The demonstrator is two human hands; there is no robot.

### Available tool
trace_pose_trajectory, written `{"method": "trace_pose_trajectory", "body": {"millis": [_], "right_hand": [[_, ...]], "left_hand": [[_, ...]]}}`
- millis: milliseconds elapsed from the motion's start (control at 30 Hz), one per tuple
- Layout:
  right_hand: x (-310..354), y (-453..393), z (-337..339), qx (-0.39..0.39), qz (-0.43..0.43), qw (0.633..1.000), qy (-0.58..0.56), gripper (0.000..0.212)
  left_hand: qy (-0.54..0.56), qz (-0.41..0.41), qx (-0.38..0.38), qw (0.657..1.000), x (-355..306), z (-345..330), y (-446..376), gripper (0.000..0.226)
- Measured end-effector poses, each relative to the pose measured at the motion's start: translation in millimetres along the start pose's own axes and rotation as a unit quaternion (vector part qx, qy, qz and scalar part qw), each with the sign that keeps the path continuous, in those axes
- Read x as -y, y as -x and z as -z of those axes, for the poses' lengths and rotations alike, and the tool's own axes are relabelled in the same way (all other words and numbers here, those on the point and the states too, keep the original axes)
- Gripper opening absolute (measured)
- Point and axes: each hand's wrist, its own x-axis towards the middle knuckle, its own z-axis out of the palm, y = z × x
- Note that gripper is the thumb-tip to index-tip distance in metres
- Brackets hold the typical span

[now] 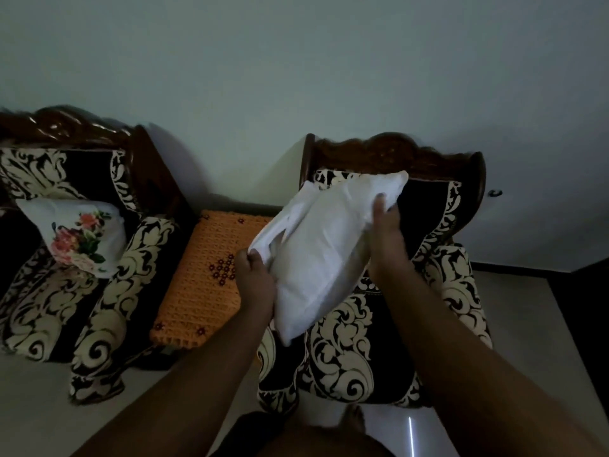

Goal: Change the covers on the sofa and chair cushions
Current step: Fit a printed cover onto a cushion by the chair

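Head camera looks down at two bare arms that hold a white cushion [324, 255] in the air, above the seat of the chair [372, 328] with the black and cream pattern. The left hand [255, 282] pinches the loose white cloth at the lower left corner of the cushion, with fingers curled round the fabric edge. The right hand [385, 235] grips the upper right side of the cushion, thumb in front and fingers behind it.

I judge that the work on this cushion is in the middle: the white cloth at the left hand hangs open and is not yet closed or pulled smooth, but I cannot tell if this cover goes on or comes off. Far to the left of the left hand, a cushion with a flower print [77, 237] lies on the sofa [108, 278], and it seems complete with its cover. Whether it carries the old cover or the new one, the picture does not say. Between the sofa and the chair, just left of the left hand, stands a small bench with an orange crochet cloth [197, 278].

No brand, label or readable writing is visible on any cloth or furniture.
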Motion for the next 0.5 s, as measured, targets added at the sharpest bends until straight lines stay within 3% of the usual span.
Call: {"method": "trace_pose_trajectory", "body": {"millis": [67,133,167,267,400,500], "right_hand": [[-45,11,-25,-0.006,-0.053,0.98,0.192,0.139],[-95,23,-42,-0.028,-0.147,0.958,0.245,0.157],[-120,24,-43,-0.04,-0.19,0.957,0.217,0.155],[-178,20,-36,-0.063,-0.307,0.948,0.059,0.119],[-260,3,-15,-0.042,-0.311,0.949,0.016,0.106],[-221,25,-37,-0.047,-0.313,0.948,-0.026,0.081]], "left_hand": [[-0.038,-0.021,0.049,0.998,10,-2,0,0.022],[-0.109,-0.031,0.131,0.985,25,-5,-4,0.024],[-0.143,-0.042,0.167,0.975,35,-4,-8,0.026],[-0.196,-0.089,0.238,0.947,54,12,-24,0.028],[-0.192,-0.08,0.297,0.932,69,38,-43,0.028],[-0.139,-0.041,0.312,0.939,68,48,-51,0.03]]}}
